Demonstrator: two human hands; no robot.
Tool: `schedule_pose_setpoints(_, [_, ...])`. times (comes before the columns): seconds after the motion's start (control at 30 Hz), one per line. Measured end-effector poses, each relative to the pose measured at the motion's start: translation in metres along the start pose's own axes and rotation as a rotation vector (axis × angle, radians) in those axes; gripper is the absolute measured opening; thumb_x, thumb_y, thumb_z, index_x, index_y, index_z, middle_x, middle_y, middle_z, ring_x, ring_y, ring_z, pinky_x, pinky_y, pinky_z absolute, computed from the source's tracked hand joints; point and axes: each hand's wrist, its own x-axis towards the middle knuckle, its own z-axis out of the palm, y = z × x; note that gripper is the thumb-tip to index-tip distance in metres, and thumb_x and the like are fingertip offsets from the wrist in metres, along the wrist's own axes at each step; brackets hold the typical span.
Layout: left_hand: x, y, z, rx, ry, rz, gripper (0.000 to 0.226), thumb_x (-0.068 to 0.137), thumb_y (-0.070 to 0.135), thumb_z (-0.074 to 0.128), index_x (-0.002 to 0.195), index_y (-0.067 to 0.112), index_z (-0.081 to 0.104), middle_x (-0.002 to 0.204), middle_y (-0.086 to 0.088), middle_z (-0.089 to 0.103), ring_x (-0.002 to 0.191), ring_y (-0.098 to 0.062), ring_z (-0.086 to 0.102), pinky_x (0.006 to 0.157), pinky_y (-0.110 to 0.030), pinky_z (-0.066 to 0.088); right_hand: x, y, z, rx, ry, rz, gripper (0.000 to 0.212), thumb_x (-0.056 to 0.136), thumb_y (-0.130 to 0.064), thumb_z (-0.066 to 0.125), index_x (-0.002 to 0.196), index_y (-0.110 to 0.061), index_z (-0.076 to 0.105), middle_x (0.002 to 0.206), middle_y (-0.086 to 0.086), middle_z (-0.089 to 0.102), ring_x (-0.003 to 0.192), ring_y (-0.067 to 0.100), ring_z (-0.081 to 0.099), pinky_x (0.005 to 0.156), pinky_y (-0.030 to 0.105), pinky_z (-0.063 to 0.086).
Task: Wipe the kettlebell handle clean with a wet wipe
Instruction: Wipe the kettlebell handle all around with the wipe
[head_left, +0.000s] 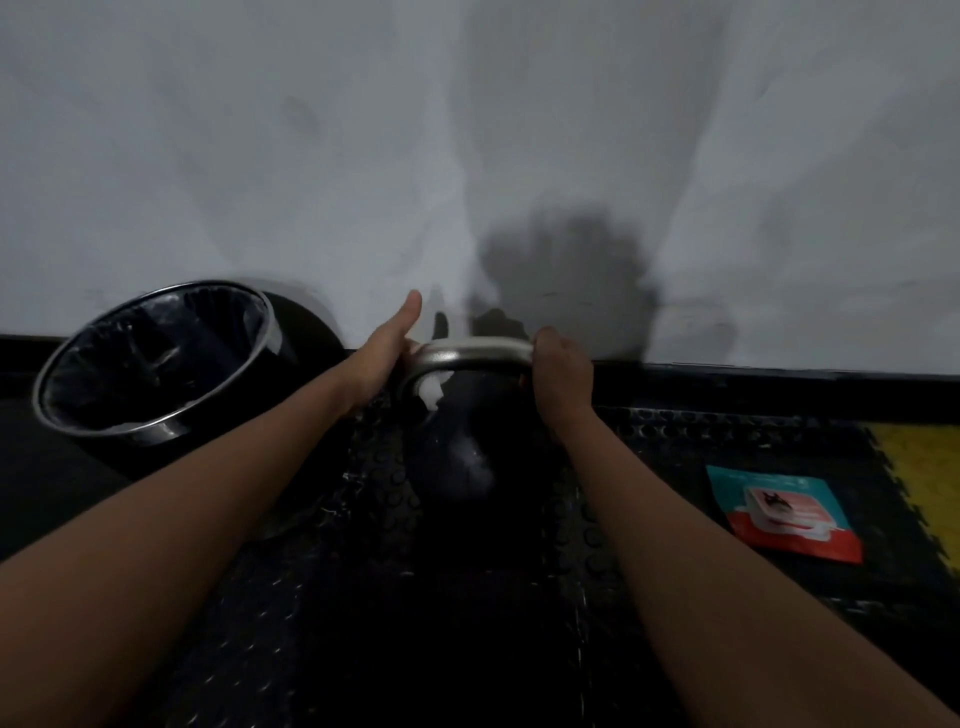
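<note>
I see a pale wall (311, 130) filling the upper view, with a dark studded floor mat (701, 441) below it. A round bin (156, 364) with a black liner and metal rim stands at left, beside my left forearm. A teal-and-red wipe packet (784, 514) lies flat on the mat at right, well apart from the work. The black kettlebell (462, 452) sits on the mat at centre, close to the wall, its body partly screened by both arms. Its grey metal handle (470, 353) arches between my hands. My right hand (563, 371) is clenched around the handle's right end. My left hand (387, 358) presses a white wet wipe (431, 389) against the left end, thumb raised; the finger grip appears closed, though blur limits certainty.
</note>
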Motion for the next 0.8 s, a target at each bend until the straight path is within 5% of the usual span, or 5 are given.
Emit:
schedule_pose_setpoints(0.2, [0.003,0.019,0.018,0.396,0.257,0.211,0.091,0.086,0.08,0.016,0.082,0.014,0.077,0.092,-0.008,0.073,0.089,-0.024,0.065,0.094,-0.037,0.044,-0.002,-0.001,0.002,-0.034,0.028,-0.025,0.04,0.085,-0.037,0.03,0.057,-0.014,0.046,0.077,0.014,0.06,0.076,0.025,0.051,0.067,0.029,0.029])
schedule_pose_setpoints(0.33, [0.007,-0.019,0.008,-0.026,0.157,0.096,0.094,0.079,0.084,0.032,0.103,0.003,0.073,0.107,-0.029,0.067,0.096,-0.036,0.064,0.104,-0.052,0.043,-0.002,0.0,0.002,0.004,0.043,-0.01,0.043,0.079,-0.04,0.03,0.063,-0.008,0.054,0.085,0.024,0.065,0.079,0.032,0.058,0.071,0.034,0.042])
schedule_pose_setpoints(0.43, [0.0,-0.024,0.006,-0.127,0.052,0.03,0.101,0.077,0.086,0.037,0.112,-0.005,0.067,0.107,-0.037,0.06,0.089,-0.04,0.062,0.089,-0.043,0.052,-0.005,0.0,0.003,0.006,0.074,-0.028,0.05,0.077,-0.04,0.027,0.066,-0.002,0.058,0.081,0.023,0.066,0.075,0.028,0.054,0.066,0.03,0.031])
schedule_pose_setpoints(0.7, [-0.007,0.031,0.02,0.605,0.175,0.249,0.086,0.087,0.078,0.01,0.084,0.021,0.074,0.092,-0.007,0.069,0.088,-0.023,0.061,0.087,-0.032,0.037,-0.005,0.005,0.002,-0.037,0.087,-0.041,0.039,0.087,-0.034,0.033,0.066,-0.009,0.054,0.087,0.022,0.064,0.074,0.026,0.048,0.063,0.028,0.025])
schedule_pose_setpoints(0.8, [-0.003,0.011,0.015,0.305,0.222,0.22,0.085,0.083,0.083,0.019,0.08,0.019,0.074,0.086,-0.007,0.071,0.085,-0.024,0.065,0.088,-0.035,0.047,-0.005,0.004,0.002,-0.073,0.097,-0.052,0.039,0.091,-0.029,0.034,0.071,-0.004,0.058,0.092,0.025,0.065,0.075,0.022,0.044,0.063,0.026,0.022])
